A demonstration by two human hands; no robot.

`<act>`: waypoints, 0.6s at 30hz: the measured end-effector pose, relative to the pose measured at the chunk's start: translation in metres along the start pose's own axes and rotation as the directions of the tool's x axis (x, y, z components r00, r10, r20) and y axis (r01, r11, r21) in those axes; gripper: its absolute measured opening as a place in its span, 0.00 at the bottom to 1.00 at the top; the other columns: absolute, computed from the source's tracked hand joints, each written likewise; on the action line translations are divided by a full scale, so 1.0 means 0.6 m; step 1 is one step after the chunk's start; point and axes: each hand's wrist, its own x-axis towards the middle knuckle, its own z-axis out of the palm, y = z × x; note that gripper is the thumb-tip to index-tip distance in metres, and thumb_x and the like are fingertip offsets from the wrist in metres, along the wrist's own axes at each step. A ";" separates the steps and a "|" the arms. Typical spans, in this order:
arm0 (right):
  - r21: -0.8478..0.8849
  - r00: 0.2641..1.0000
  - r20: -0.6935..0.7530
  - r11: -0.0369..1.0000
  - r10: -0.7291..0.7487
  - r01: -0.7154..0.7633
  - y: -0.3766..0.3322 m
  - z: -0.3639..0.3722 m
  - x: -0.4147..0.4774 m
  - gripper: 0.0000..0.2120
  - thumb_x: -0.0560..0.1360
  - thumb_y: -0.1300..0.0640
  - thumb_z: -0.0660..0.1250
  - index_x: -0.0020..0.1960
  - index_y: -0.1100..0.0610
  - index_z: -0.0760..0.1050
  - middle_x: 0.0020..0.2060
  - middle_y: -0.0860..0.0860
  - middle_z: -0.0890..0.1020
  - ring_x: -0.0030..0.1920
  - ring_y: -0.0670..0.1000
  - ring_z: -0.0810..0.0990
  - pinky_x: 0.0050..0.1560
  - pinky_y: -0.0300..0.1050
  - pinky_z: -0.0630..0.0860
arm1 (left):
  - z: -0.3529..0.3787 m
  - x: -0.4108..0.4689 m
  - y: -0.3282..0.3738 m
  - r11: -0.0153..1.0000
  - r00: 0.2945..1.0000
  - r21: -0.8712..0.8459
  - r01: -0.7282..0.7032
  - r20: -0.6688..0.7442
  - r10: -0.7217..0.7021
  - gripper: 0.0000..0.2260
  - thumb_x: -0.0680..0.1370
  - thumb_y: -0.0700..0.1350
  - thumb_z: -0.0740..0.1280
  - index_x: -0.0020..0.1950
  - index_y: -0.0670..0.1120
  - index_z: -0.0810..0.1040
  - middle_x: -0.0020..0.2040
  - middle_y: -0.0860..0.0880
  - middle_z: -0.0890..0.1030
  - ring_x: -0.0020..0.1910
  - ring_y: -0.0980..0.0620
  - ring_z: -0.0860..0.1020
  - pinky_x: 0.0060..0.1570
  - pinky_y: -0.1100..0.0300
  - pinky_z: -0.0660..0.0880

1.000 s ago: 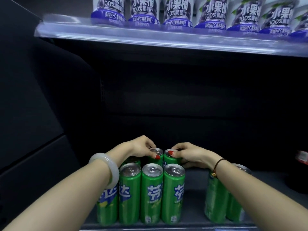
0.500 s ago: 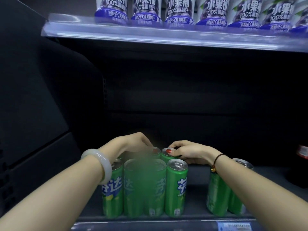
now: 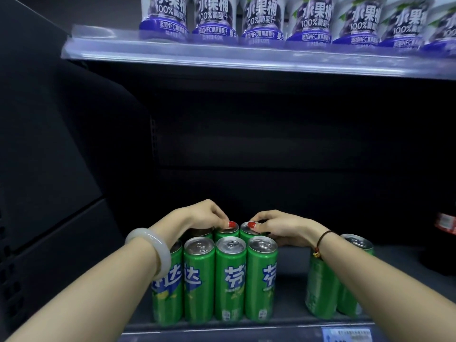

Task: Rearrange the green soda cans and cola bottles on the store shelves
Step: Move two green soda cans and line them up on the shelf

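Both hands are deep in the lower black shelf (image 3: 291, 324) now, working the second row of tall, slim green aluminium soda cans. The left hand (image 3: 204, 215) pinches the rim of one back-row green can (image 3: 226, 233), red-nailed thumb pressed on its silver lid; the right hand (image 3: 278, 228) does the same on the neighbouring back-row can (image 3: 249, 232), fingers curled round its far side. So each hand is closed on a can top, one apiece, the two cans touching side by side. In front of them stands a tight front row of four green cans (image 3: 230, 280), all upright, long axes vertical, pull-tabs up, printed labels facing out toward the aisle. Off to the right, two more green cans (image 3: 320, 290) stand apart, partly behind the right forearm. Here's the danger: those slim cans are tall and narrow, and a fingertip hold at the rim gives little control, so a sideways tug could tip one into the front row and topple cans off the shelf edge. The right wrist also sits just beside that separate pair and could nudge them. A dark cola bottle with a red label (image 3: 445, 225) peeks in at the far right, barely visible. Above, white-and-purple grape juice bottles (image 3: 261, 18) line the upper shelf, well clear.
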 end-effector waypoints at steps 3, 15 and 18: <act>-0.004 1.000 -0.013 1.000 0.004 -0.004 0.000 -0.002 -0.003 0.13 0.79 0.52 0.64 0.59 0.58 0.75 0.48 0.56 0.80 0.42 0.50 0.77 0.36 0.39 0.77 | -0.001 0.000 0.004 1.000 1.000 0.000 0.011 0.016 -0.011 0.13 0.77 0.50 0.67 0.57 0.47 0.83 0.55 0.49 0.83 0.54 0.54 0.78 0.54 0.61 0.71; -0.156 0.982 -0.151 0.983 -0.115 0.092 0.004 0.006 -0.009 0.16 0.74 0.48 0.69 0.56 0.58 0.79 0.47 0.54 0.83 0.46 0.50 0.80 0.44 0.41 0.77 | 0.008 -0.001 0.006 0.999 0.999 -0.019 -0.035 -0.031 0.034 0.11 0.74 0.49 0.72 0.52 0.45 0.83 0.44 0.52 0.82 0.45 0.56 0.78 0.47 0.64 0.73; -0.193 0.967 -0.195 0.973 -0.163 0.125 -0.011 0.007 -0.018 0.19 0.73 0.51 0.71 0.60 0.59 0.77 0.49 0.54 0.82 0.48 0.49 0.80 0.42 0.36 0.75 | 0.005 -0.007 0.013 0.998 0.991 0.024 -0.050 -0.121 0.053 0.17 0.72 0.48 0.73 0.58 0.43 0.80 0.50 0.49 0.81 0.50 0.53 0.78 0.52 0.60 0.74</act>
